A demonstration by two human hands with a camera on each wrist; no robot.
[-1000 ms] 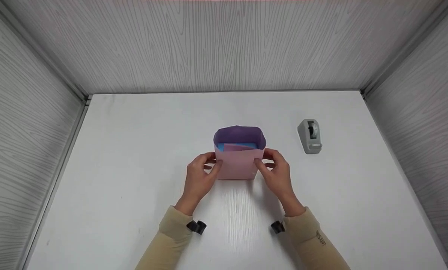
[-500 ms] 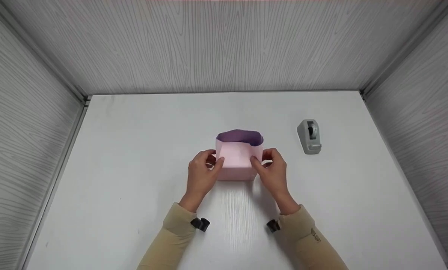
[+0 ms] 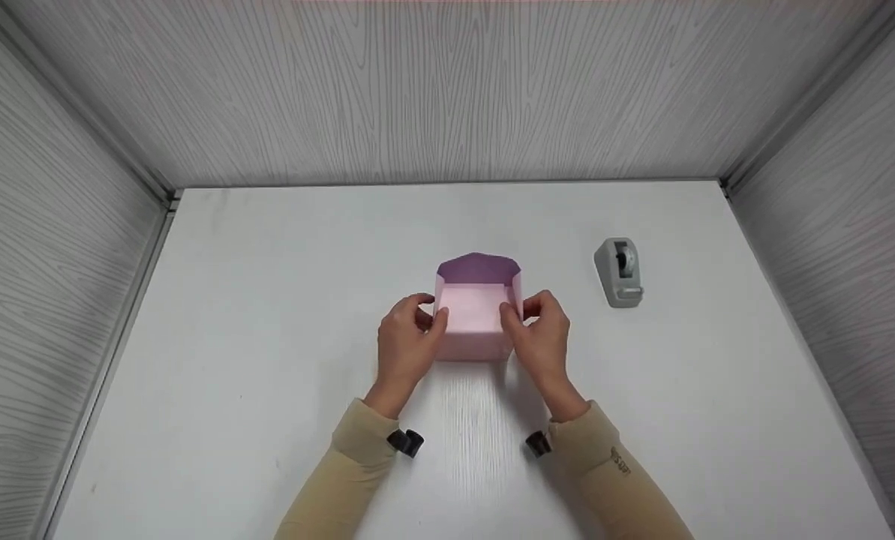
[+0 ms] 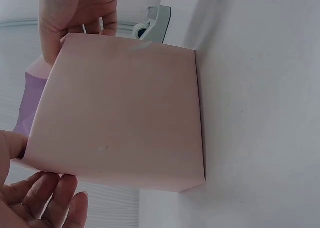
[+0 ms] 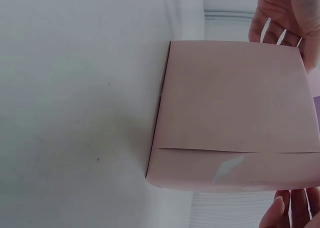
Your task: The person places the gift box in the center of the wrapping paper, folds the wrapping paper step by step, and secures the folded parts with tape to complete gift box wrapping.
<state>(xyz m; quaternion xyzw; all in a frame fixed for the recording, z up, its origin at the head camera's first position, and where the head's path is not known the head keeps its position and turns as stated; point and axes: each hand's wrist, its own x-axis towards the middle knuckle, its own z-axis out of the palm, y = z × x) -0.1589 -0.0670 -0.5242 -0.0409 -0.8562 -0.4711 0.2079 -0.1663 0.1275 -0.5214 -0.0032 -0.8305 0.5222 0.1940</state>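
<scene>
A pink paper gift bag [image 3: 473,346] stands upright on the white table, with a purple inner face [image 3: 479,268] showing at its raised back panel. The upper part of its front [image 3: 474,307] slopes backward from a crease and hides the inside. My left hand [image 3: 406,341] pinches the bag's left side, thumb on the front and fingers behind. On the right side, my right hand [image 3: 541,337] grips likewise, its thumb on the front. A piece of clear tape [image 5: 229,168] lies along a side seam in the right wrist view.
A grey tape dispenser [image 3: 620,274] with a roll in it stands to the right of and beyond the bag. Grey wood-grain panels [image 3: 447,90] border the white table [image 3: 282,300] at the back and both sides.
The bag's upper front has bent inward and back, covering the blue and pink contents seen earlier. Both hands have shifted slightly inward, and the mouth's sides have drawn closer.
</scene>
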